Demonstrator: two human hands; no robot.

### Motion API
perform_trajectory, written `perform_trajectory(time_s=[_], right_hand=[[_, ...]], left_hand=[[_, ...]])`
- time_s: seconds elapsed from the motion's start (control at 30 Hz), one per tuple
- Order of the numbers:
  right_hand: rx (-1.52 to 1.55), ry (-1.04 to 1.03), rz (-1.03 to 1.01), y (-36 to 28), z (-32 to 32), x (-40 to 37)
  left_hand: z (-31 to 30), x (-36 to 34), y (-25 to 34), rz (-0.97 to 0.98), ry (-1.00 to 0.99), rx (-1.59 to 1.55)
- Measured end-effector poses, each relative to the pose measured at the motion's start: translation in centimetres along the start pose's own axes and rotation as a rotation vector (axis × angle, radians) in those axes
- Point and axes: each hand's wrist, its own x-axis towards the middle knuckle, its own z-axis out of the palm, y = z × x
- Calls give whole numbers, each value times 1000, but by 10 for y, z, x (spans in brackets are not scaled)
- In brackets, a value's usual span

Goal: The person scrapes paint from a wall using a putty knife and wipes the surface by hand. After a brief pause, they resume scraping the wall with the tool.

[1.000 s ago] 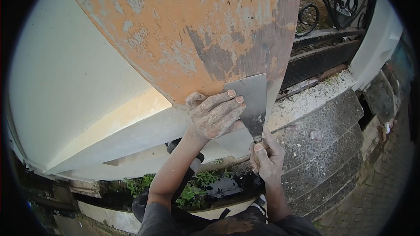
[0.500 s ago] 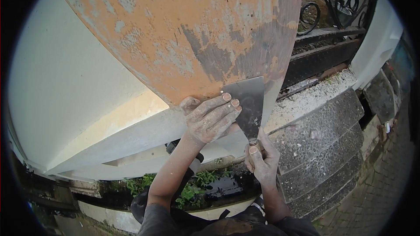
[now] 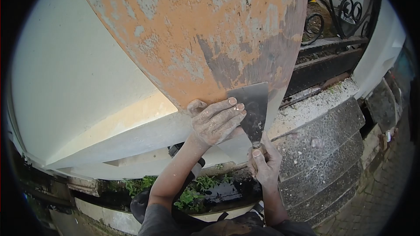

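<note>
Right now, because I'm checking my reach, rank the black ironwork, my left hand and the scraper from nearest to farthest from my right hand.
From your right hand, in the head view:
1. Scraper: handle in its grip.
2. Left hand: to its left.
3. Black ironwork: beyond, right.

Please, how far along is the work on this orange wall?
It looks partly done: purplish-grey patches show near the right edge. In hand: the wide grey metal scraper, gripped by the right hand, the left hand laid on its blade. Apparently left: the patchy orange coating across most of the wall.
</note>
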Motion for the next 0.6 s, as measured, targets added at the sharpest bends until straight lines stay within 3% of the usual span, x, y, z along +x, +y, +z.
perform_trajectory(time_s=[0.6], right_hand=[[-43,16,-43,-10,4,2]], left_hand=[[-1,6,1,1,-10,-7]])
